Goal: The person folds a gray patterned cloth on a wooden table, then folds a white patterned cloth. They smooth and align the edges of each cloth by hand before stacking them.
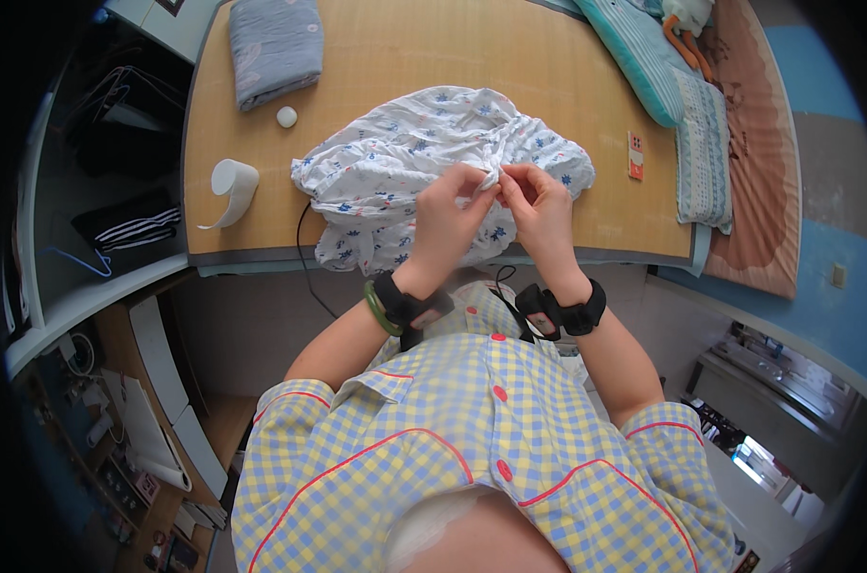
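A white cotton garment [405, 154] printed with small blue and red motifs lies crumpled on the woven mat [534, 61] in front of me. Its near edge hangs over the edge of the bed. My left hand [451, 211] pinches a bunched strip of the cloth between thumb and fingers. Close beside it, my right hand [541, 204] grips the same strip, the fingertips of both hands almost meeting. What exactly the fingertips hold, perhaps a button or a hem, is hidden.
Left of the cloth stand a paper roll [234, 183] with a loose tail and a small white round object [287, 117]. A folded grey quilt [276, 54] lies behind them. To the right are a small red box [635, 156], a patterned pillow [702, 150] and a turquoise striped cushion [637, 64].
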`<state>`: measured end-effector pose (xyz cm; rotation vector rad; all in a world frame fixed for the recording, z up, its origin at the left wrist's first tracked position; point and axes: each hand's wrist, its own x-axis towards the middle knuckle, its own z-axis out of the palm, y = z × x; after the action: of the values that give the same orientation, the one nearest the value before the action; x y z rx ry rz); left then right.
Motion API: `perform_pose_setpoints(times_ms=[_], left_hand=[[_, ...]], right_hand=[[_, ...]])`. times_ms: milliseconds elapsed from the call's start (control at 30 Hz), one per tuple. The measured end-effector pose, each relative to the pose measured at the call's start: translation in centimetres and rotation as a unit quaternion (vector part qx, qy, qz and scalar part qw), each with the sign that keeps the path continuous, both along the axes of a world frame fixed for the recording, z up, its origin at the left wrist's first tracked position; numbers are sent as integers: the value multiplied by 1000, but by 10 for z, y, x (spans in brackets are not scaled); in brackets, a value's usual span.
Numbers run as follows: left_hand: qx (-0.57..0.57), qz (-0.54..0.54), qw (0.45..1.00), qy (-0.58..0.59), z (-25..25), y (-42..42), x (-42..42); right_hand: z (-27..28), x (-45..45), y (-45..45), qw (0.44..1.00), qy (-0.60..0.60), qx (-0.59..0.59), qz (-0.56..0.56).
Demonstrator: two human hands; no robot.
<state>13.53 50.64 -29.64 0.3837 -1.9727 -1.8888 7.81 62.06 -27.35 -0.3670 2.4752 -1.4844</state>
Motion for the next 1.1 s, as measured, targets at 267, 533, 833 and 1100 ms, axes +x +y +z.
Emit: perform_pose_setpoints(times_ms=[267,533,833,1100], left_hand=[[19,-36,999,-3,-1,1,12],[112,-38,993,-16,1,6,20],[-23,-4,1000,11,7,18,21],[-140,-5,985,105,-6,5,28]], right_hand=[[12,6,9,997,-68,-8,27],[9,10,14,991,-104,-87,10],[11,26,12,999,-19,-22,-21],[85,9,74,987,106,106,60]])
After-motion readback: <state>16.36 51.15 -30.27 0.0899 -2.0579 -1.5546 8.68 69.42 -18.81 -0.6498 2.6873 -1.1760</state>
